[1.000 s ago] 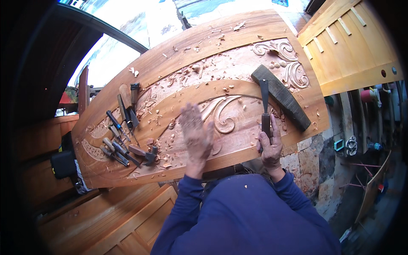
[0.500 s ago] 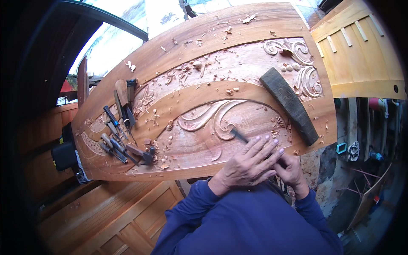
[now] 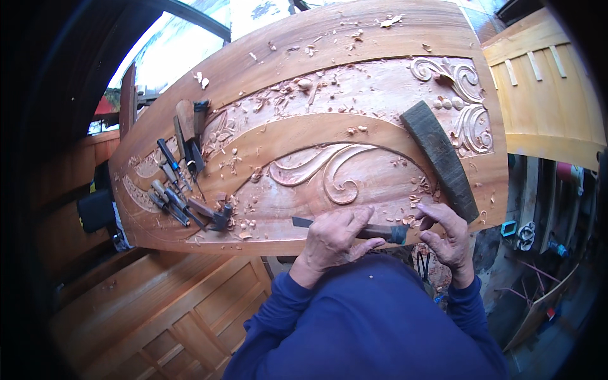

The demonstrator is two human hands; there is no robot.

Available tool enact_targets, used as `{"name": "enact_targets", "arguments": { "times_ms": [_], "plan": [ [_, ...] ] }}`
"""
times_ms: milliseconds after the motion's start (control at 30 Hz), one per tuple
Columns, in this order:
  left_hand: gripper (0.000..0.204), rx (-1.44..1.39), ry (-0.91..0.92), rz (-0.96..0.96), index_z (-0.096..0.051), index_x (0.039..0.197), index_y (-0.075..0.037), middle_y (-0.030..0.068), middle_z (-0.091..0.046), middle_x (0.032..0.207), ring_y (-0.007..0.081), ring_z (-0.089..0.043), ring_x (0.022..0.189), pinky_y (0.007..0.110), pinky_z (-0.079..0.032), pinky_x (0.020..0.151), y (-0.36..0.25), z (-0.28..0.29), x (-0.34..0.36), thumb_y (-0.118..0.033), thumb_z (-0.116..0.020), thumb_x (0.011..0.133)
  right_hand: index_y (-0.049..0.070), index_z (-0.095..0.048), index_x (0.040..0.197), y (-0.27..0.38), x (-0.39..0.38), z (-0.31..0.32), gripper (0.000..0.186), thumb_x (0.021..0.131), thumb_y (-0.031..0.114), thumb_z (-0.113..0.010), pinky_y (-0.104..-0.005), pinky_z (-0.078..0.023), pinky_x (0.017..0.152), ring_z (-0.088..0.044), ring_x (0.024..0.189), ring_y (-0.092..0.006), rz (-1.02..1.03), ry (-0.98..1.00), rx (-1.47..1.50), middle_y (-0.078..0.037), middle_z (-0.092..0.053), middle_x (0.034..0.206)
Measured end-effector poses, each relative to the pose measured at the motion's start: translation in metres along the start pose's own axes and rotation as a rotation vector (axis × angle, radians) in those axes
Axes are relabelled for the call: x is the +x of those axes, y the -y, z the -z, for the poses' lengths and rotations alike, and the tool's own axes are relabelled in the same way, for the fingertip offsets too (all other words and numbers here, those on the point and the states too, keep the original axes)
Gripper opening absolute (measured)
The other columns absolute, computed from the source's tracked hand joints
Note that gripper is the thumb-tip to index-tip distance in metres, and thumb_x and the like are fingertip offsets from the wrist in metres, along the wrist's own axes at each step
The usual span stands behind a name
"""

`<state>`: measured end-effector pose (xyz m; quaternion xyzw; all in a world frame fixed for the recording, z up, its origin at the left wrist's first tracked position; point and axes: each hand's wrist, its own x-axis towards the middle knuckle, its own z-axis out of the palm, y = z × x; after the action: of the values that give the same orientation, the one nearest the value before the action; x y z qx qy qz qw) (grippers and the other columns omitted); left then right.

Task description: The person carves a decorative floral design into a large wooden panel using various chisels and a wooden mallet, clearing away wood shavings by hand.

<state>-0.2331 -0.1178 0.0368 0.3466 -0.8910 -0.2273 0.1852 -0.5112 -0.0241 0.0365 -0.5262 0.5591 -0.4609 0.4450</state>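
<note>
Chisel (image 3: 382,232) is held crosswise above the near edge of the carved wooden panel (image 3: 437,25), blade leftward. It is grasped by the left hand (image 3: 332,240); handle emerges between parted thumb and forefinger, other fingers curled, partly hidden. Right hand (image 3: 451,240) is half-open, empty, just beside the handle's end. Carving tools (image 3: 170,174) are grouped leftward, seemingly to free the middle.

Between the heaped tools (image 3: 196,163) and dark block (image 3: 439,161), the carved panel (image 3: 278,137) is passable above shavings (image 3: 305,83) of uncertain height.
</note>
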Motion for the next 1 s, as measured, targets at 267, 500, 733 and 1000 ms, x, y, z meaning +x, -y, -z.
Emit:
{"name": "enact_targets", "arguments": {
  "times_ms": [267, 500, 733, 1000],
  "plan": [
    [0.046, -0.066, -0.003, 0.05, -0.075, 0.119, -0.005, 0.0066, -0.063, 0.076, 0.0253, -0.068, 0.069, 0.038, -0.053, 0.063, -0.002, -0.008, -0.027, -0.04, -0.082, 0.09, 0.005, -0.073, 0.134, -0.002, 0.006, -0.024, 0.054, 0.085, 0.023, -0.088, -0.0375, -0.058, 0.072, -0.073, 0.079, -0.0261, 0.146, 0.192, -0.277, -0.016, -0.077, 0.105],
    [0.055, 0.033, -0.023, -0.129, -0.069, 0.144, -0.008, -0.0003, -0.051, 0.064, 0.0173, -0.055, 0.053, 0.036, -0.043, 0.052, 0.01, -0.015, -0.033, -0.022, -0.071, 0.091, 0.003, -0.067, 0.134, 0.007, -0.014, -0.076, 0.048, 0.091, 0.017, -0.083, -0.0403, -0.059, 0.076, -0.077, 0.086, -0.0331, 0.108, 0.417, -0.227, -0.018, -0.076, 0.102],
    [0.061, -0.063, -0.039, -0.428, -0.064, 0.149, -0.008, -0.0016, -0.053, 0.075, 0.0148, -0.058, 0.068, 0.033, -0.046, 0.062, 0.034, -0.02, -0.006, -0.036, -0.07, 0.095, -0.001, -0.041, 0.152, -0.007, -0.071, -0.141, 0.058, 0.101, 0.005, -0.066, -0.0328, -0.057, 0.072, -0.068, 0.077, -0.0169, -0.469, -0.057, 0.35, -0.009, -0.072, 0.108],
    [0.044, -0.299, 0.196, -0.67, -0.07, 0.125, -0.005, 0.0029, -0.061, 0.083, 0.023, -0.061, 0.081, 0.037, -0.049, 0.08, 0.075, 0.008, -0.033, -0.042, -0.067, 0.102, 0.006, -0.055, 0.13, 0.029, -0.092, -0.254, 0.023, 0.109, 0.012, -0.062, -0.0276, -0.05, 0.064, -0.061, 0.068, -0.0147, -0.583, -0.327, 0.792, -0.007, -0.066, 0.095]
  ]
}}
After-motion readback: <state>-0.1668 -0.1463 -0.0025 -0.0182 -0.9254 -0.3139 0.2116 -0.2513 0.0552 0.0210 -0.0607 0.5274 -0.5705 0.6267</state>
